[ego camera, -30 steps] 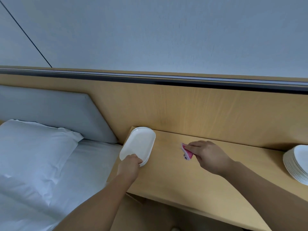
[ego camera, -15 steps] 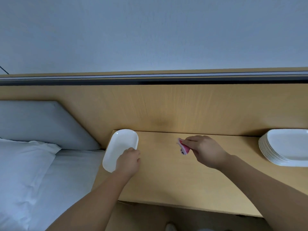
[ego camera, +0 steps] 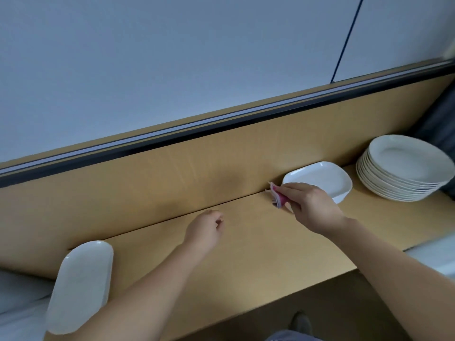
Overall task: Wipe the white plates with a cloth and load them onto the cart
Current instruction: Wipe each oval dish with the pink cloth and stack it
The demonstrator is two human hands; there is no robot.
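Note:
A white oblong plate (ego camera: 80,285) lies at the left end of the wooden shelf (ego camera: 246,262), partly over its edge. My left hand (ego camera: 205,230) hovers above the middle of the shelf, fingers loosely curled, holding nothing. My right hand (ego camera: 307,204) pinches a folded pink cloth (ego camera: 277,196) just in front of a second white oblong plate (ego camera: 320,179). A stack of several round white plates (ego camera: 403,168) stands at the right end. No cart is in view.
A wooden back panel (ego camera: 172,178) with a dark rail rises behind the shelf. White bedding (ego camera: 14,306) lies below the shelf at the left. A dark cushion (ego camera: 440,124) sits at the far right. A shoe (ego camera: 301,322) shows on the floor.
My left hand has let go of the left plate and moved right over the shelf. My view has swung right, bringing the second plate and the whole stack into sight.

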